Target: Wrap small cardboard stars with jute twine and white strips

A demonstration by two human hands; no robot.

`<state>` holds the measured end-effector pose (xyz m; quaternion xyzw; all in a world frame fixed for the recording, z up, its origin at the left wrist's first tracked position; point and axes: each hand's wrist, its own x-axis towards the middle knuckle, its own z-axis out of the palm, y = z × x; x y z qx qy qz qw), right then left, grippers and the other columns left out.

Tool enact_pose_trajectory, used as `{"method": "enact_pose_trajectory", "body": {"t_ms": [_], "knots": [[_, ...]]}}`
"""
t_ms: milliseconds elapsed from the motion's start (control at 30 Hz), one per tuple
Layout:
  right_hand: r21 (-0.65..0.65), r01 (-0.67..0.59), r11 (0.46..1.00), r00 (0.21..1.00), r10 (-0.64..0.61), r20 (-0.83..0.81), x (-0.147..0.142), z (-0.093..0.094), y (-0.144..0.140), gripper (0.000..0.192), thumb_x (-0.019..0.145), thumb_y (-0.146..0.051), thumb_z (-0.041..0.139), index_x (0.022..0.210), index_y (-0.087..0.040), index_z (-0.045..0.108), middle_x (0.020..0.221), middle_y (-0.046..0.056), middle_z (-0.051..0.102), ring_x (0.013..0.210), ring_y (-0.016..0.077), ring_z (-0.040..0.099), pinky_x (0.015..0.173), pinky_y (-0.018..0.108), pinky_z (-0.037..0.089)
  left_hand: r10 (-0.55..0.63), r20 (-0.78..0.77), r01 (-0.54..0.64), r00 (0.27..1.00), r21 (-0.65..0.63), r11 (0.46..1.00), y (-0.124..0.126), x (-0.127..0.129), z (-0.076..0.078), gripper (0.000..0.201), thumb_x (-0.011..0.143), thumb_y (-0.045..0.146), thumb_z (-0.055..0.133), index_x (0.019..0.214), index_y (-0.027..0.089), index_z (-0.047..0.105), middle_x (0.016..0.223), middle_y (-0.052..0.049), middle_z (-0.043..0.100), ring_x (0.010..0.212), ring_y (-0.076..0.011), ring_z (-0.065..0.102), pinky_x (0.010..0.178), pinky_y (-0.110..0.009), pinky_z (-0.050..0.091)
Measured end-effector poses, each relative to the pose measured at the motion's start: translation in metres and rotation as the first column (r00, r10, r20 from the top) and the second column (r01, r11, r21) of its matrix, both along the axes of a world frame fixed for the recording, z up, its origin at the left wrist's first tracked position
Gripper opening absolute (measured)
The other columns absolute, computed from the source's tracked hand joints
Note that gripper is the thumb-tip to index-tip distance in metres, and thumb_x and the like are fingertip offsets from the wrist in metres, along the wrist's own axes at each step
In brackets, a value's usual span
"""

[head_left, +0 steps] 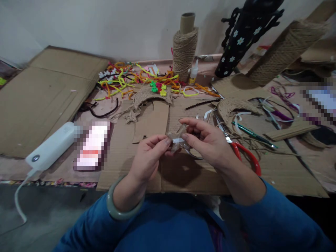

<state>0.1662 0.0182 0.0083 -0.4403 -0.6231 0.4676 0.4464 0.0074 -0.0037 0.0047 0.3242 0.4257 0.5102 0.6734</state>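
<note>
The left hand (149,154) and the right hand (207,140) meet in the middle and both pinch a small brown cardboard shape (176,137) with a bit of white tape on it, held just above the table (288,175). The table is covered with flat sheets of brown cardboard (44,98). Red-handled scissors (246,155) lie just beside the right hand. A white power bank (51,147) with a cable sits to the left. Farther back there is a heap of bright pipe cleaners (131,78), a tall spool of twine (184,52), a small glue bottle (194,72) and a black cone with white flowers (241,38). A plain pale wall (105,24) stands behind it all.
</note>
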Motion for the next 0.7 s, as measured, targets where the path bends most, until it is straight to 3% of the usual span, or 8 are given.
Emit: {"method": "enact_pose_trajectory", "body": {"t_ms": [233,467,700], "knots": [[0.132,-0.034,0.991,0.985,0.011,0.171,0.008,0.000,0.002,0.040,0.077,-0.019,0.056,0.117,-0.016,0.064,0.081,0.001,0.066,0.071,0.0119,0.060,0.063,0.025,0.047,-0.044,-0.088,0.040,0.995,-0.042,0.998,-0.001,-0.002,0.000,0.021,0.061,0.031,0.079,0.061,0.015,0.066,0.056,0.000,0.065,0.051,-0.0089,0.058,0.050,-0.018,0.045],[0.130,-0.078,0.988,0.972,0.046,0.229,0.011,0.004,0.001,0.044,0.077,-0.017,0.056,0.120,-0.015,0.063,0.087,0.003,0.069,0.072,0.0124,0.062,0.063,0.024,0.049,-0.120,-0.272,0.130,0.955,0.018,0.991,-0.002,-0.003,0.001,0.012,0.066,0.024,0.074,0.060,0.014,0.067,0.056,-0.001,0.064,0.053,-0.0091,0.056,0.052,-0.019,0.043],[0.138,-0.086,0.987,0.967,0.050,0.249,0.013,0.005,0.002,0.041,0.078,-0.017,0.055,0.117,-0.017,0.064,0.082,0.001,0.069,0.070,0.0123,0.062,0.062,0.024,0.049,-0.127,-0.161,0.126,0.979,-0.020,0.992,-0.002,-0.004,0.000,0.017,0.067,0.032,0.073,0.065,0.015,0.069,0.061,-0.004,0.067,0.057,-0.0125,0.060,0.056,-0.023,0.048]]}}
